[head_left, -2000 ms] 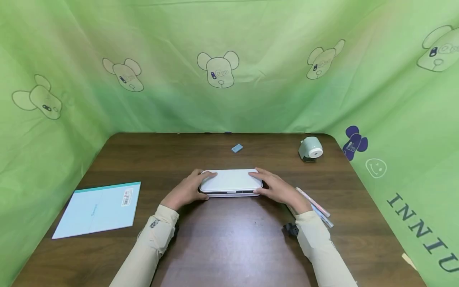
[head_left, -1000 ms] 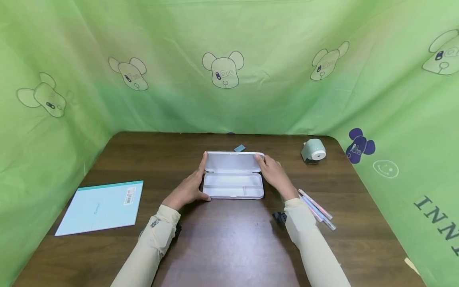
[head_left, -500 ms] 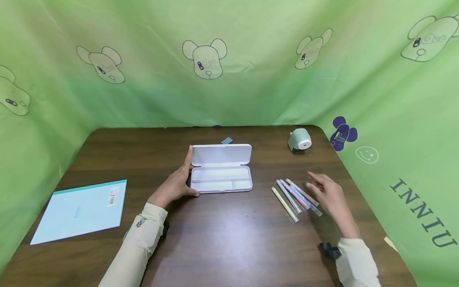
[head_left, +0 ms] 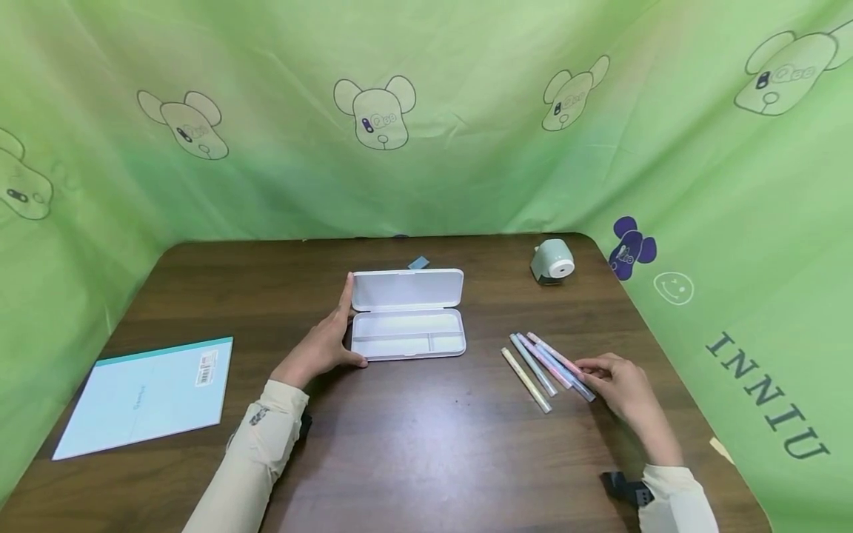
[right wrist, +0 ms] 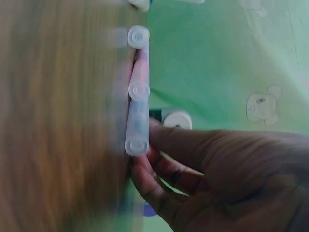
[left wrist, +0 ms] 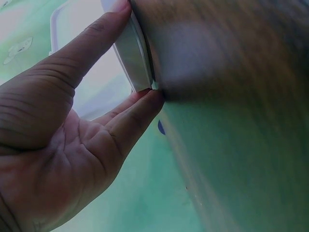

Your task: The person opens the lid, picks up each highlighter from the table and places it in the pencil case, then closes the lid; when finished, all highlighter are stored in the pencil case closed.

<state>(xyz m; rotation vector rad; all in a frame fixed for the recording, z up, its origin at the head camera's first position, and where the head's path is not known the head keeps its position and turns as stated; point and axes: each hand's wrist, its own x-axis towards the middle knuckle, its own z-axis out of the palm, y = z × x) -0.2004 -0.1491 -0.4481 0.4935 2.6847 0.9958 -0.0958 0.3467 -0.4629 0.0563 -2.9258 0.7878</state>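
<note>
A white pencil case (head_left: 408, 323) lies unfolded at the table's middle, its lid tipped back and its divided tray facing up. My left hand (head_left: 316, 348) grips its left side, thumb at the front corner and fingers toward the lid; the left wrist view shows the thumb on the case edge (left wrist: 133, 58). To the right, several pens lie slanted: a yellow pen (head_left: 526, 380), a light blue pen (head_left: 533, 364) and an overlapping group. My right hand (head_left: 625, 386) pinches the near end of the outermost pink pen (head_left: 554, 354), beside a blue pen (right wrist: 137, 137); its fingertips are partly hidden.
A pale blue notebook (head_left: 143, 400) lies at the left. Behind the case lid is a small blue eraser (head_left: 418, 263). A pale green pencil sharpener (head_left: 552, 260) stands at the back right. Green cloth (head_left: 266, 192) hangs around the table (head_left: 413, 444).
The case lid has swung up and back, showing the tray. My right hand has left the case and moved right to the pens. My left hand has stayed at the case's left side.
</note>
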